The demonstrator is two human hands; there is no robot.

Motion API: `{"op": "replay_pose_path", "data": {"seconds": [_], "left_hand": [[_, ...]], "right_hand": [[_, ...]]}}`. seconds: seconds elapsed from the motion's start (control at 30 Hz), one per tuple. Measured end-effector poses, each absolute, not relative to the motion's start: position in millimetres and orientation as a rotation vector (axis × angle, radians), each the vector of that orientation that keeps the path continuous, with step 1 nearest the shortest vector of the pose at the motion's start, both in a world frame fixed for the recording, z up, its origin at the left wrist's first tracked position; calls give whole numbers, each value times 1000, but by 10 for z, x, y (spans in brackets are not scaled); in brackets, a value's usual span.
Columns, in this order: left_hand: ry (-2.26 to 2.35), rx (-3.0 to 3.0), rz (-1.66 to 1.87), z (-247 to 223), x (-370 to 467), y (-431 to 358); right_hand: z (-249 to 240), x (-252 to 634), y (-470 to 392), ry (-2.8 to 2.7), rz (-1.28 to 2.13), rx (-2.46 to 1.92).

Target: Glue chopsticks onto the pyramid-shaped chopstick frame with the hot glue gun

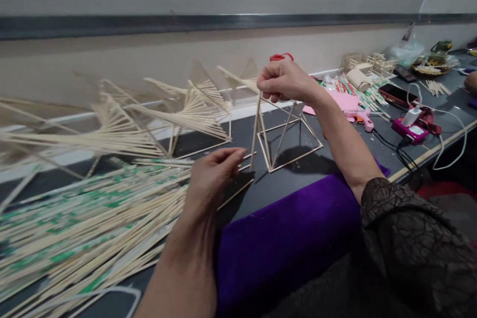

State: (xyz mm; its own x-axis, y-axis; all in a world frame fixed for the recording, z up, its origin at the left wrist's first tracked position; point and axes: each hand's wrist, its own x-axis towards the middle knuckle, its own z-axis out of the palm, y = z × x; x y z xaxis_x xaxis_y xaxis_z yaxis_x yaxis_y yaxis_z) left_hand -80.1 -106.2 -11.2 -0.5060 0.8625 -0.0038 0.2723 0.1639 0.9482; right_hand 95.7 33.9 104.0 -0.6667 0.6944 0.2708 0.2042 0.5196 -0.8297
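My right hand (283,80) pinches the top of a thin wooden stick (255,131), which stands almost upright with its lower end near the dark tabletop. Just right of that stick is a small frame of glued sticks (296,158), with a four-sided base and slanting uprights. My left hand (211,179) hovers lower and to the left, thumb and fingertips pressed together; what they hold, if anything, is hidden. Under and beside it, loose wooden sticks (149,212) lie in a wide pile, some in green-and-white paper wrappers.
Twisted stick models (186,114) stand along the wall on the left. A pink glue gun (363,118), a purple power adapter (410,131) with cables, and a phone (398,95) lie to the right. Purple cloth (290,228) covers the near edge.
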Motion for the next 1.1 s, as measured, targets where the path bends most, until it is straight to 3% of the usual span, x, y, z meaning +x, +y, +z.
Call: {"op": "replay_pose_path", "data": {"seconds": [0.1,0.23,0.5,0.67,0.83,1.1], "left_hand": [[1729,1042,1502,-8,-741,-1139],[1514,1077,1301,-13,-613,-1162],[1455,1090,1253,-26,-473,-1179],[1377,1156,1226,-30,-416,-1202],[1327,1188,1194,-58,-320,-1183],[1374,1172,1172,-101,-312,-1158]], "right_hand": [[1066,948,258,-2158,1185,-676],[995,826,215,-2207,1200,-666],[911,888,51,-2374,940,-621],[630,1934,241,-2135,820,-996],[200,3106,638,-1906,458,-1796],[-169,3324,807,-1860,591,-1863]]}}
